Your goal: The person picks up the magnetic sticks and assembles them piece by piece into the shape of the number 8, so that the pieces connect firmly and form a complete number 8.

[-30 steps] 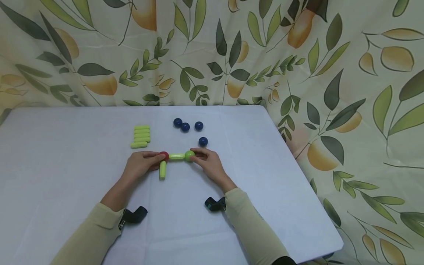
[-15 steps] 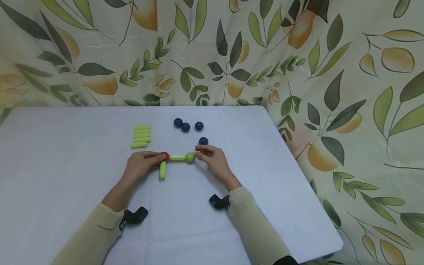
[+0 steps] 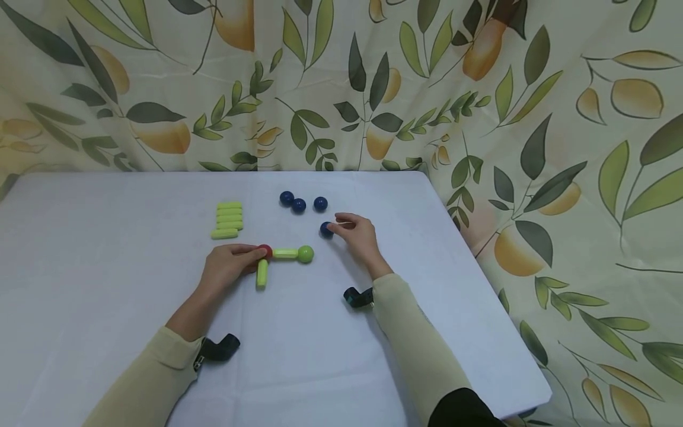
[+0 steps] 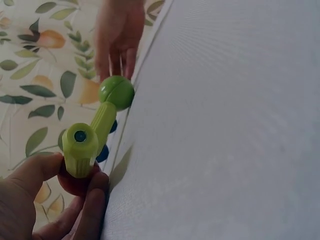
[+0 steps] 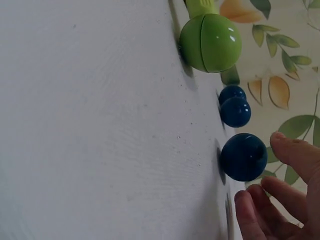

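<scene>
My left hand (image 3: 226,264) pinches a red ball (image 3: 265,251) between thumb and fingers. Two light green rods join this ball: one rod (image 3: 261,276) points towards me, the other rod (image 3: 285,254) runs right to a bright green ball (image 3: 306,254). In the left wrist view, the near rod's end (image 4: 80,136) shows a dark round core. My right hand (image 3: 360,238) has reached a dark blue ball (image 3: 325,230) on the table. Thumb and fingers spread around that blue ball (image 5: 243,157) in the right wrist view, with a gap still showing.
Several light green rods (image 3: 229,218) lie stacked side by side at the back left. Further blue balls (image 3: 299,206) sit behind the right hand's ball. The white-covered table (image 3: 133,237) ends at a leaf-patterned curtain (image 3: 341,89).
My right hand has let go of the green ball and moved back and right to the nearest blue ball. My left hand keeps its pinch on the red ball.
</scene>
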The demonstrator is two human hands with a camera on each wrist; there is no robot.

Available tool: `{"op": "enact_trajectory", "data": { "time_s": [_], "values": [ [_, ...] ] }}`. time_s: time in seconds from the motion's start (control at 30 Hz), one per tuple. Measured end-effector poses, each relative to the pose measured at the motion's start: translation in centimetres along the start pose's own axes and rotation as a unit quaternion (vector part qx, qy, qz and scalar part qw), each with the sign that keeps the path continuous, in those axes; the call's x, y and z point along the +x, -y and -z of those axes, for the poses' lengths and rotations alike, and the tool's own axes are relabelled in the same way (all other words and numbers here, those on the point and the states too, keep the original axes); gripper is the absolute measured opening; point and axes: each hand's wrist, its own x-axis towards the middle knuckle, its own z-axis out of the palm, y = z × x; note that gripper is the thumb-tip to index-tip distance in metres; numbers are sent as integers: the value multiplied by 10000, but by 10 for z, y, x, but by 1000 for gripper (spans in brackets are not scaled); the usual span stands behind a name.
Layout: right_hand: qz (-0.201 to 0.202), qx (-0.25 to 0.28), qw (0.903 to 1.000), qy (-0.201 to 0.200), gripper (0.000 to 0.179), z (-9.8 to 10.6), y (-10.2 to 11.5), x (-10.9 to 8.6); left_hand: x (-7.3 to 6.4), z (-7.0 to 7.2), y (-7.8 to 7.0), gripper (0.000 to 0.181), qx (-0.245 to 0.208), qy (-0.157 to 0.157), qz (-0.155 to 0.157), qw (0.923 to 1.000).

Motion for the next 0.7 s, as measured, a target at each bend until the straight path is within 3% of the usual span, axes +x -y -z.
{"op": "enact_trajectory", "data": {
  "time_s": [0.13, 0.27, 0.7],
  "values": [
    [-36, -267, 9993, 249, 46, -5, -4, 4, 1, -1, 0, 55, -110, -9, 97, 9999],
    [96, -355, 9990, 234, 42, -7, -7, 4, 1, 0, 0, 54, -172, 91, 61, 9998],
    [-20, 35, 9999, 98, 42, -6, -17, -11, -1, 1, 0, 50, -107, 84, -47, 9999]
  ]
}}
